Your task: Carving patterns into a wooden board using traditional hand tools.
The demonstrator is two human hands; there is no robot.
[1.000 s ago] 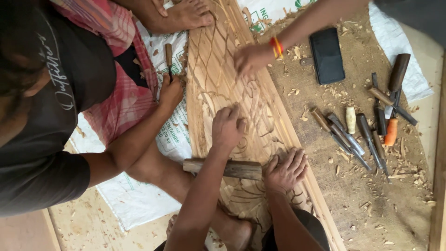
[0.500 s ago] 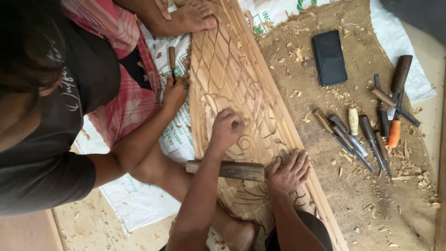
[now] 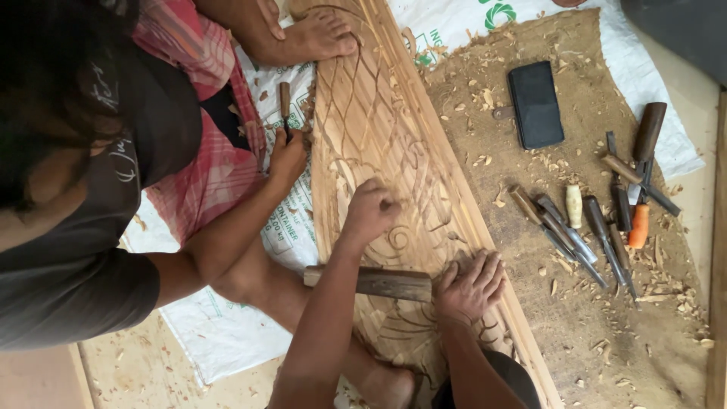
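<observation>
Carved wooden panel (image 3: pixel 379 121) runs from top centre down to lower right of frame, long axis steeply diagonal. Left hand (image 3: pixel 369 210) sits mid-frame on the carving, grip pressed together in a fist around a thin tool, probably a chisel, mostly hidden. Right hand (image 3: pixel 469 286) lies below and right of it, fingers spread flat on the panel. Wooden mallet (image 3: pixel 371 282) lies crosswise under the left forearm, just left of the right hand. Co-worker's hand (image 3: pixel 288 155) rests at the panel's left edge.
</observation>
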